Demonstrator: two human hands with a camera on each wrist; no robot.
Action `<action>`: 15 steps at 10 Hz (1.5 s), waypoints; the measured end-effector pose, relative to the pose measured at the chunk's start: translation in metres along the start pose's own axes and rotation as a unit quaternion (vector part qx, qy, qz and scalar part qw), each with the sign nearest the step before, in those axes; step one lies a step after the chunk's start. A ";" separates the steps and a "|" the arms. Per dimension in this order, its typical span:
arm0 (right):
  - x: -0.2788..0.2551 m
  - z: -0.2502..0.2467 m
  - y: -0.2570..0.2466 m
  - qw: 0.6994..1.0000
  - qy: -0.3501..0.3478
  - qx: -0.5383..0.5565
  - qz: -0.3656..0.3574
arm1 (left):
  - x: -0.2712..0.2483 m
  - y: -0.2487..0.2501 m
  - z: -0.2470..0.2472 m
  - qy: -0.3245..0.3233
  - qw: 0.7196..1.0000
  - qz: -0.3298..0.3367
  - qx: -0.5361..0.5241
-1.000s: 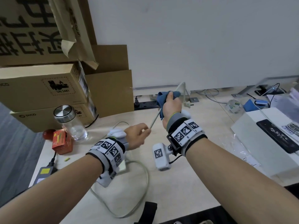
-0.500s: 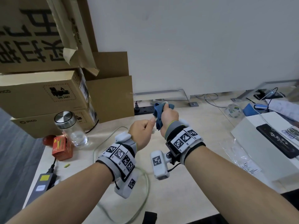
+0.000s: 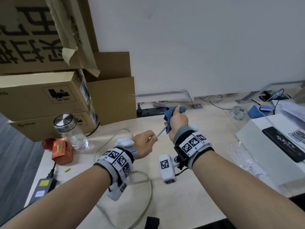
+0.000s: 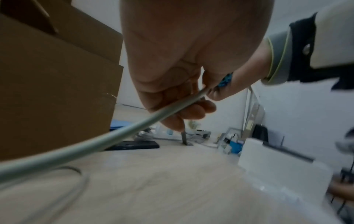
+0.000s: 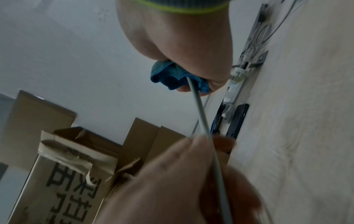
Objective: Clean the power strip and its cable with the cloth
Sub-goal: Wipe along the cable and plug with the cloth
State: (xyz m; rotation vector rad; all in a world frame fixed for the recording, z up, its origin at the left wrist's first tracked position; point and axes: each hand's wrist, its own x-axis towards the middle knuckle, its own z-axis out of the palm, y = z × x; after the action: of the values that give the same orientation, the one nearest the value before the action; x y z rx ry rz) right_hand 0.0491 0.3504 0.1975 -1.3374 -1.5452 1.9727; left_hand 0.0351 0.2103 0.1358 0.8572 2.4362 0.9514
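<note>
A grey-white cable [image 3: 160, 133] runs taut between my two hands above the desk. My left hand [image 3: 145, 142] pinches it between thumb and fingers, which the left wrist view shows close up on the cable [image 4: 114, 133]. Farther back, my right hand [image 3: 177, 119] grips a blue cloth [image 3: 168, 113] wrapped round the cable. The cable [image 5: 199, 112] comes out of the cloth [image 5: 172, 77] below the fist. Slack cable lies looped on the desk [image 3: 149, 187]. A white power strip [image 5: 234, 81] lies by the wall.
Stacked cardboard boxes [image 3: 49, 96] fill the left. In front of them stand a glass jar with a metal lid [image 3: 71, 131] and a red carton [image 3: 61, 151]. A black power strip [image 3: 151, 111] lies by the wall. A white box [image 3: 264, 151] with a phone sits at the right.
Half a second ago my hands were close together at the cloth. My left hand has since drawn back toward me along the cable, and a bare stretch of cable shows between the hands.
</note>
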 end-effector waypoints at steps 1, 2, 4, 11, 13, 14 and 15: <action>-0.007 0.004 0.014 0.999 -0.019 -0.031 -0.025 | 0.012 0.023 0.010 0.056 0.995 -0.038 -0.076; -0.005 0.006 0.015 0.999 -0.016 -0.046 -0.017 | 0.019 0.029 0.010 0.124 0.989 -0.037 -0.072; 0.004 0.001 0.003 0.997 -0.007 -0.034 0.065 | 0.006 0.020 0.009 0.153 0.984 0.078 0.040; 0.016 -0.008 0.027 0.986 -0.007 -0.166 -0.027 | -0.006 -0.014 0.007 -0.303 0.874 0.006 0.380; 0.006 -0.002 0.035 0.988 -0.068 -0.108 -0.091 | 0.004 -0.010 0.011 -0.263 0.911 -0.074 0.309; 0.004 -0.007 0.029 0.984 -0.111 -0.101 -0.099 | 0.002 -0.007 0.019 -0.227 0.944 -0.094 0.218; -0.001 -0.012 0.029 0.977 -0.156 -0.105 -0.100 | 0.003 0.005 0.021 -0.159 0.981 -0.085 0.066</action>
State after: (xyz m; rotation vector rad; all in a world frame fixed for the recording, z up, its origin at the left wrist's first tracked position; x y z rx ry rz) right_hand 0.0675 0.3460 0.1722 -0.9239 -1.9930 2.0076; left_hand 0.0460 0.2252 0.1241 0.7632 2.2673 0.5477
